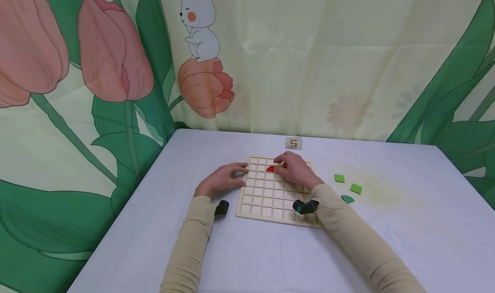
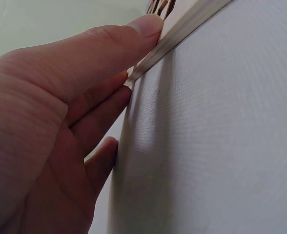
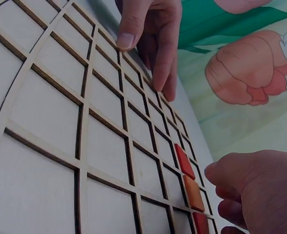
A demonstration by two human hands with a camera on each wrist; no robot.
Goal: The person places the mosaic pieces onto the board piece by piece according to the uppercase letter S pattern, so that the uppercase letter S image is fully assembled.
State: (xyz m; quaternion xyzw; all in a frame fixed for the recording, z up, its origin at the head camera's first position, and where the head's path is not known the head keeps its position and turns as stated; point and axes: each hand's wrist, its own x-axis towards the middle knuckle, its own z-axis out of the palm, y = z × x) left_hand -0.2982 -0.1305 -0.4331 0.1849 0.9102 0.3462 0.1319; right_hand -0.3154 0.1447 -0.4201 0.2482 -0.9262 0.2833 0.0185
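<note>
A wooden grid board [image 1: 267, 202] lies on the table, with square cells divided by thin strips. My left hand [image 1: 224, 178] rests against the board's left edge, its thumb [image 2: 146, 27] and fingertips touching the rim. Over the far part of the board is my right hand [image 1: 295, 169], thumb and index finger apart, with no piece visible between them. In the right wrist view a red piece [image 3: 184, 161], an orange piece [image 3: 194, 194] and another red piece [image 3: 200, 223] sit in a row of cells beside the right hand's fingers. From the head view, only one red piece [image 1: 270, 169] shows.
Two light green square pieces [image 1: 339, 178] [image 1: 356, 188] and a darker green curved piece [image 1: 347, 199] lie right of the board. A small patterned card [image 1: 294, 143] lies behind it. A printed curtain [image 1: 290, 69] hangs beyond the white-covered table [image 1: 247, 254].
</note>
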